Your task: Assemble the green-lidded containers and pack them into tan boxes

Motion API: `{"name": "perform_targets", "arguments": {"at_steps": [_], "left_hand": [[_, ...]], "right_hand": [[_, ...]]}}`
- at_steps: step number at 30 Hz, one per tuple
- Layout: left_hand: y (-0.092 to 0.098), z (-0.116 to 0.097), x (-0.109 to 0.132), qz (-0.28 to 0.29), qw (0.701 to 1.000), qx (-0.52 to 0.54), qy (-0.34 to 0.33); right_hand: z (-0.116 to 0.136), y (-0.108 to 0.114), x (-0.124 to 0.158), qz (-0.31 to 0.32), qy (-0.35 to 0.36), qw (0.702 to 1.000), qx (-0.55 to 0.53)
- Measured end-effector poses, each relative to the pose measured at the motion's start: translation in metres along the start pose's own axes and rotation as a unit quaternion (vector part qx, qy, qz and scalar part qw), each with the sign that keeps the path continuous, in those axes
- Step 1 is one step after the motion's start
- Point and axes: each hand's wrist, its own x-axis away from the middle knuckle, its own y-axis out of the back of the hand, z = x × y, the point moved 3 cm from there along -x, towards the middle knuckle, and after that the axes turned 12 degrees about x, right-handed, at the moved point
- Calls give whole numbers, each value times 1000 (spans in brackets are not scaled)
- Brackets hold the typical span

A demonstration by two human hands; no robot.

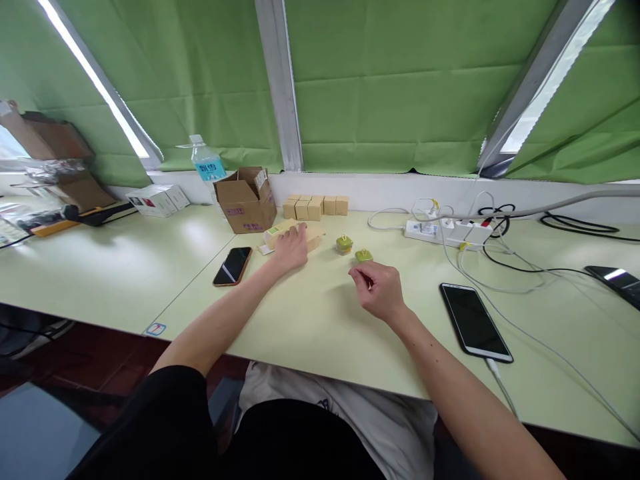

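My left hand [291, 248] reaches onto a group of pale yellow cardboard pieces [278, 229], its fingers stretched out over them. Whether they are small boxes or flat blanks is partly hidden by the hand. My right hand [379, 288] hovers at the middle of the table with its fingers curled together; what is inside them, if anything, is hidden. Just beyond it stands a small clear container with a green lid [364, 255]. A second green-lidded container [344, 245] stands a little farther back, between the two hands.
Several small tan boxes [315, 207] line the wall beside an open brown carton [246, 200] and a water bottle [207, 160]. One phone [233, 266] lies left; another phone [476, 321], with a cable, lies right. A power strip [447, 233] with tangled cords sits behind.
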Motion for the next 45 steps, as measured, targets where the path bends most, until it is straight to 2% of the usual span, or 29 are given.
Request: {"name": "perform_targets", "arguments": {"at_steps": [3,6,9,12,15,17,19,23,28,32,39,45], "left_hand": [[13,-13,19,-67,996,47,-43],[24,-39,45,-139,978,124,-95],[26,-69,68,-145,964,184,-123],[24,-88,84,-140,953,206,-171],[19,-87,89,-152,918,261,-257],[15,-76,88,-154,878,334,-307],[10,-65,84,-134,840,413,-326],[2,-58,77,-67,796,519,-305],[-8,-64,77,-31,771,593,-229],[-15,-64,75,-28,759,619,-199],[-21,-62,73,-17,745,633,-209],[-23,-62,71,34,720,667,-187]], "right_hand": [[0,-2,0,41,-30,999,-10],[5,-7,0,110,-54,991,-61],[14,-9,0,145,-29,980,-132],[17,-7,-2,128,-30,975,-177],[11,0,-6,89,-61,966,-235],[6,4,-8,91,-77,950,-289],[3,7,-9,109,-90,937,-319],[1,9,-9,165,-84,931,-315],[0,6,-8,208,-97,919,-320],[-6,1,-8,196,-130,918,-319],[-14,-5,-9,186,-147,904,-356],[-15,-2,-9,195,-166,890,-378]]}}
